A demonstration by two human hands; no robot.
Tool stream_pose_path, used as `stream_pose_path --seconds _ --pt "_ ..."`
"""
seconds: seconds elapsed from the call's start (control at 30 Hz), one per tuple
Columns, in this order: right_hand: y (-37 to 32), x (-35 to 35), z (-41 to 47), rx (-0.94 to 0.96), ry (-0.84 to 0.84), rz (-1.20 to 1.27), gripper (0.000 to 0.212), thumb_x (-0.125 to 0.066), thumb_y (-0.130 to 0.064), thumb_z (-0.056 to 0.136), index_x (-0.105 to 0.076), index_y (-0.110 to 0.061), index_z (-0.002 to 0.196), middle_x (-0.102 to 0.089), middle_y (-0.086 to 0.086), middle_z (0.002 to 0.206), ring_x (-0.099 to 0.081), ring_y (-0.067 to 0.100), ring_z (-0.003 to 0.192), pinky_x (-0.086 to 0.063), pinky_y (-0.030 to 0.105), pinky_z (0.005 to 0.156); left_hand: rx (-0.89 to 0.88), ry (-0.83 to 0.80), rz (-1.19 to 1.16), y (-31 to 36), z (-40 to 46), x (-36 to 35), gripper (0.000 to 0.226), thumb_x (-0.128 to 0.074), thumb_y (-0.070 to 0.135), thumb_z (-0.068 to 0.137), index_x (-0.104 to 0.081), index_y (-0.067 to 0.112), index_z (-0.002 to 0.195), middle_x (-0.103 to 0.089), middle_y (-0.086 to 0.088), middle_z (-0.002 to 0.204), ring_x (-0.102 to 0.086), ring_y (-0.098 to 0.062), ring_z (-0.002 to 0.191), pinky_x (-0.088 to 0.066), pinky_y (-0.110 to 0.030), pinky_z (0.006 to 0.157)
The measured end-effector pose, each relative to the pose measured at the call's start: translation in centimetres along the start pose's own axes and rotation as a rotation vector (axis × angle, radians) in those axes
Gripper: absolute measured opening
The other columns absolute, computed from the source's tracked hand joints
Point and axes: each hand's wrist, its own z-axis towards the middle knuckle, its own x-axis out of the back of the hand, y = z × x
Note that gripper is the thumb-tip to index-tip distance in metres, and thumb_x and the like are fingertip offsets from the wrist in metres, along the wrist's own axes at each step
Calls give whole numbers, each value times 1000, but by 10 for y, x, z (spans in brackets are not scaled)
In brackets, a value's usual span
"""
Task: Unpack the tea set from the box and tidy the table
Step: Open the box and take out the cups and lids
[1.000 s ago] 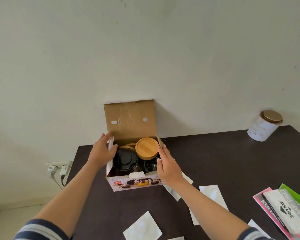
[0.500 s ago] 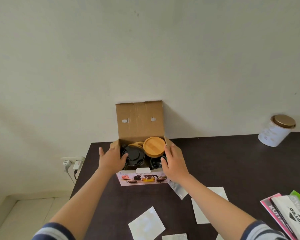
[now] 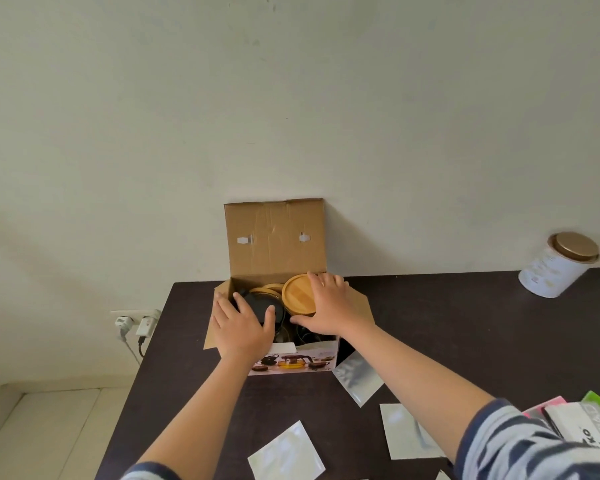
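Lying inside the open brown corrugated cardboard box (image 3: 274,237), under both hands: round, smooth pale bamboo lid (image 3: 296,294) and glossy black rounded teapot (image 3: 257,304). Right hand (image 3: 329,306) curling fingers around the bamboo lid's rim; left hand (image 3: 241,329) spreading flat over the teapot. Supporting the box: matte dark-brown wooden tabletop (image 3: 447,323) against a plain off-white wall (image 3: 291,98). Scattering nearer than the hands: shiny white square foil sachets (image 3: 286,452).

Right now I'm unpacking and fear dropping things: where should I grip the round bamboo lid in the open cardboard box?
Grip the round bamboo lid by its rim, from above. It sits highest in the open cardboard box, tilted, with its edge exposed. The right hand already spans it, fingers at the far edge, thumb at the near edge.
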Motion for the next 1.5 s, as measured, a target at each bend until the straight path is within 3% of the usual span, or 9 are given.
stream_pose_path --seconds 0.17,0.33,0.43,0.53,0.67,0.8,0.87,1.17,1.5 --pt "-1 -7 10 -36 36 23 99 -66 -71 64 -28 -21 141 -35 9 143 -26 33 132 -24 55 111 0 35 -1 -2 3 -2 85 -18 66 89 -12 7 149 -1 -22 156 -3 -36 144 -12 -45 115" --pt "5 -10 0 43 264 205 88 -74 -64 58 -41 -23 129 -45 -1 129 -37 22 117 -40 35 94 9 43 -4 -2 3 -3 85 -19 67 88 -12 8 149 -2 -22 156 -3 -36 144 -13 -46 115" --pt "9 -6 -15 71 370 426 85 -78 -57 59 -42 -21 127 -42 -1 126 -39 15 112 -41 25 85 13 18 29 1 4 1 82 -19 66 89 -4 13 150 3 -21 156 0 -36 144 -11 -51 114" --pt "21 0 -30 -28 442 628 79 -82 -47 62 -42 -23 126 -38 -4 123 -41 10 109 -38 18 83 -26 22 81 10 -1 7 74 -23 60 93 -1 18 150 4 -19 157 -1 -36 145 -11 -58 112" --pt "67 4 -51 -202 406 694 77 -84 -36 67 -42 -21 130 -35 1 131 -40 13 118 -35 21 90 -19 31 -20 35 -18 7 78 -28 59 92 -7 10 150 -7 -18 157 -4 -33 145 -11 -58 113" --pt "134 0 -75 -352 337 549 79 -83 -39 67 -42 -20 131 -35 4 134 -41 21 122 -42 28 91 28 -5 -33 62 -34 -6 122 -20 90 68 -1 0 148 4 -23 156 7 -36 144 -5 -56 113" --pt "164 -2 -84 -434 306 481 78 -81 -41 68 -41 -20 132 -33 7 135 -42 26 122 -44 34 92 37 14 7 61 -34 -8 131 -14 95 60 0 -1 147 5 -25 155 7 -37 144 -6 -56 113" --pt "298 -5 -102 -632 257 350 78 -80 -39 70 -40 -16 133 -28 13 136 -38 35 124 -48 46 92 57 20 95 65 -31 -16 134 -5 97 55 -4 0 148 1 -24 156 3 -37 145 -9 -50 115" --pt "359 7 -58 -643 209 273 79 -70 -47 80 -30 -17 142 -11 18 156 -20 38 141 -40 53 102 93 44 140 66 -30 -22 130 -4 95 57 -6 2 149 -1 -22 156 1 -35 145 -9 -49 115"
